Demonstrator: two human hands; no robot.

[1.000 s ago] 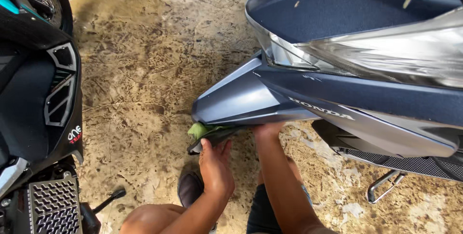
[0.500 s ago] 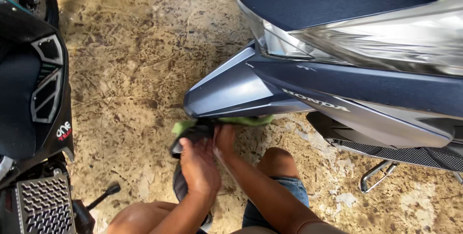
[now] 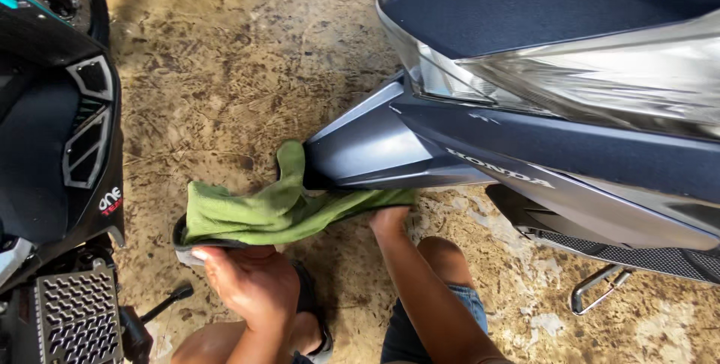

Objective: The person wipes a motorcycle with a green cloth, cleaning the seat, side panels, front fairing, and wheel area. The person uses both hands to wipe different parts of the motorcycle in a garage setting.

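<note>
Head view | left hand [image 3: 251, 278] grips green cloth [image 3: 277, 210] edge | right hand [image 3: 388, 219] presses cloth under scooter panel [image 3: 375, 150] edge, closure unclear

Cloth [image 3: 277, 210] under scooter [image 3: 540, 109] nose, hands below it (second bike [image 3: 52, 146] well left of scooter).

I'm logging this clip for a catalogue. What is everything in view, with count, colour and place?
scooter: one, dark blue and silver, right and top
motorbike: one, black, left edge
cloth: one, green, centre, draped under the scooter's panel tip
kickstand: one, metal, lower right
ground: sandy brown, wet-looking
shorts: denim blue, bottom centre
left hand: holds the cloth's near end
right hand: under the panel, on the cloth
</note>
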